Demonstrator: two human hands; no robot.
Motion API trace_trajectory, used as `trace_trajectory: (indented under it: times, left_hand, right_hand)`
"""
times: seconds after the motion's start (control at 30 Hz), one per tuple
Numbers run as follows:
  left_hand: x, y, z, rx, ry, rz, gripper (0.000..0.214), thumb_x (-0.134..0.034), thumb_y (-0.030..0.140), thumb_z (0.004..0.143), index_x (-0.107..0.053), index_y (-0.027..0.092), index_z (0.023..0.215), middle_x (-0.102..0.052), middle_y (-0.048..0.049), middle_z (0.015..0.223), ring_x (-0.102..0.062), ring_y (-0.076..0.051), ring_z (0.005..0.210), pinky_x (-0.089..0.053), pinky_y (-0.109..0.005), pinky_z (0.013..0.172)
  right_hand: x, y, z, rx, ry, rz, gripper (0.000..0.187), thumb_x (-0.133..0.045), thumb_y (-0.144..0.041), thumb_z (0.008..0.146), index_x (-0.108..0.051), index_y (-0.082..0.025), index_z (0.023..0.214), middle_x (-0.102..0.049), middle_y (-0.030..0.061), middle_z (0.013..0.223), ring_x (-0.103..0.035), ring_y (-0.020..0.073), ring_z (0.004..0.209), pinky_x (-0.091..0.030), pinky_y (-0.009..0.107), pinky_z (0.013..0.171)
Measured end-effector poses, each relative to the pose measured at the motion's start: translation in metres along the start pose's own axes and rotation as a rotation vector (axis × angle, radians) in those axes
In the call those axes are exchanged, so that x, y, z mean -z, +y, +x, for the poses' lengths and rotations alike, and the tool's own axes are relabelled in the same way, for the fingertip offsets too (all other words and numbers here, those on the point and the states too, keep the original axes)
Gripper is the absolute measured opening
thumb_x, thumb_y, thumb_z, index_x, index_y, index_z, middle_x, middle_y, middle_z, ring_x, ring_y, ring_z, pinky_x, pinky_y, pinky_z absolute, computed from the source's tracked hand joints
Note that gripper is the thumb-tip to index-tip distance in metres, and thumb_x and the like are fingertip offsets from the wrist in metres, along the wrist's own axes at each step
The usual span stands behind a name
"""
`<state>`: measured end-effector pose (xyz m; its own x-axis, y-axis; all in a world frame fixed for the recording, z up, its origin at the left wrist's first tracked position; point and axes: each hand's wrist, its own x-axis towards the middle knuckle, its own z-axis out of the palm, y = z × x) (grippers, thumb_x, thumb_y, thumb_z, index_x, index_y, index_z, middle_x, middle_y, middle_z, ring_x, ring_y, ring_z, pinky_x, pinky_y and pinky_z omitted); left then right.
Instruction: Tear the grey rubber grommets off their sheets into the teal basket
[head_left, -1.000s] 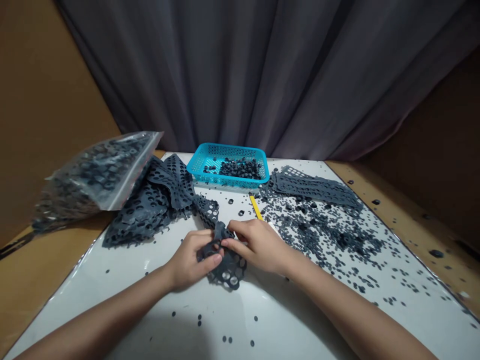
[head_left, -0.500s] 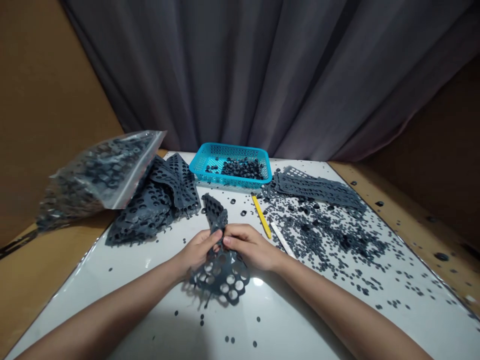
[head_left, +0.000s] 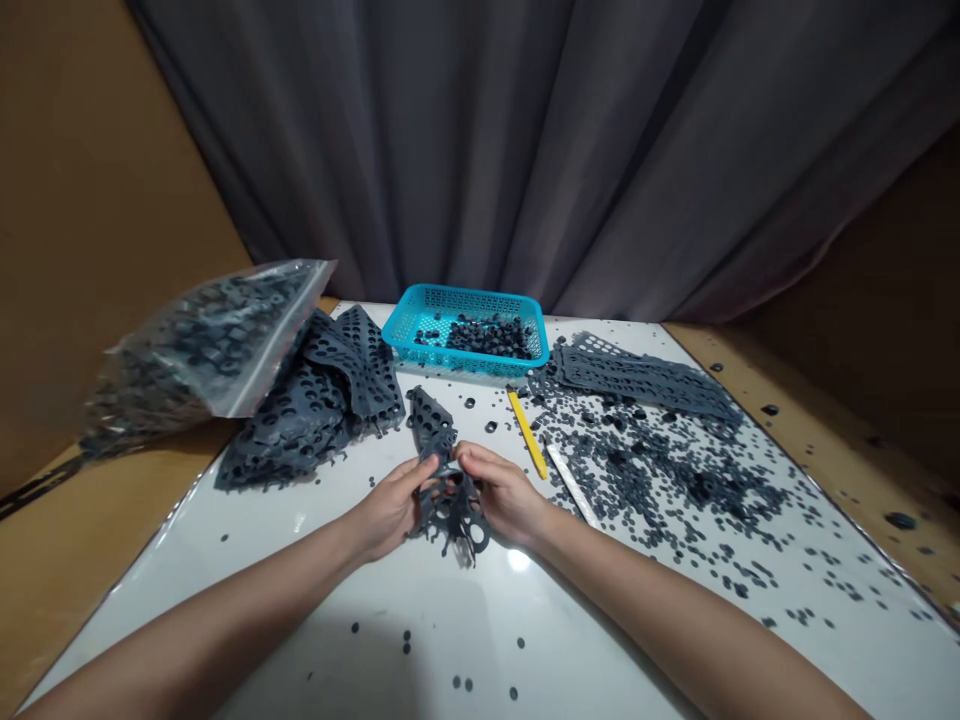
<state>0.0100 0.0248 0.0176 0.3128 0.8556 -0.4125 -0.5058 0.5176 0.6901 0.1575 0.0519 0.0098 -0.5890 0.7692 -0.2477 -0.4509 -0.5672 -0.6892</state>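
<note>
Between my two hands is a dark grey perforated rubber sheet (head_left: 433, 418), bunched up, with its far end pointing toward the basket and ragged strands hanging at the near end. My left hand (head_left: 397, 500) grips its left side, the thumb on top. My right hand (head_left: 506, 492) pinches it from the right with thumb and fingers close together. Part of the sheet is hidden behind my fingers. Just right of my right hand lie a yellow stick-like tool (head_left: 528, 434) and a white stick-like tool (head_left: 572, 485).
A blue basket (head_left: 397, 345) holding small black pieces stands at the back. On the left, a zip bag (head_left: 210, 345) of grey pieces leans on piled perforated sheets (head_left: 300, 420). Flat sheets (head_left: 645, 380) and scattered small discs (head_left: 652, 490) cover the right side of the white table (head_left: 300, 620).
The near end of the sheet, spread flat toward me before, is now folded up and bunched between my hands. My right hand has turned slightly and its fingers have risen a little.
</note>
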Motion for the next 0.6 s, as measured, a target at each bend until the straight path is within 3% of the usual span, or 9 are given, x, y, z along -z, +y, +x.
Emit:
trace_trajectory:
  times: [0.3, 0.47, 0.6]
  left_hand:
    - [0.009, -0.002, 0.003, 0.029, 0.006, 0.018, 0.019, -0.065, 0.031, 0.076, -0.065, 0.013, 0.083, -0.066, -0.0033, 0.067, -0.062, -0.013, 0.065, -0.047, -0.023, 0.064]
    - [0.011, -0.008, 0.007, -0.091, -0.026, 0.007, 0.029, -0.067, 0.041, 0.073, -0.062, 0.013, 0.069, -0.057, 0.0015, 0.058, -0.052, -0.01, 0.058, -0.042, -0.022, 0.062]
    - [0.009, -0.011, 0.005, -0.131, -0.035, 0.098, 0.036, -0.063, 0.05, 0.073, -0.061, 0.014, 0.073, -0.059, -0.0011, 0.064, -0.054, -0.015, 0.067, -0.041, -0.027, 0.068]
  right_hand:
    - [0.005, 0.001, 0.002, 0.013, -0.07, -0.058, 0.025, -0.068, -0.033, 0.069, -0.049, -0.017, 0.065, -0.042, -0.0037, 0.058, -0.041, 0.0093, 0.054, -0.033, 0.022, 0.056]
    - [-0.001, -0.013, -0.005, 0.165, -0.109, -0.542, 0.03, -0.06, -0.041, 0.078, -0.047, -0.017, 0.065, -0.048, -0.0009, 0.062, -0.045, 0.0117, 0.059, -0.033, 0.024, 0.057]
    - [-0.005, -0.034, -0.013, 0.374, 0.033, -1.062, 0.032, -0.054, -0.041, 0.082, -0.043, -0.018, 0.062, -0.041, -0.0033, 0.056, -0.037, 0.0101, 0.053, -0.027, 0.023, 0.052]
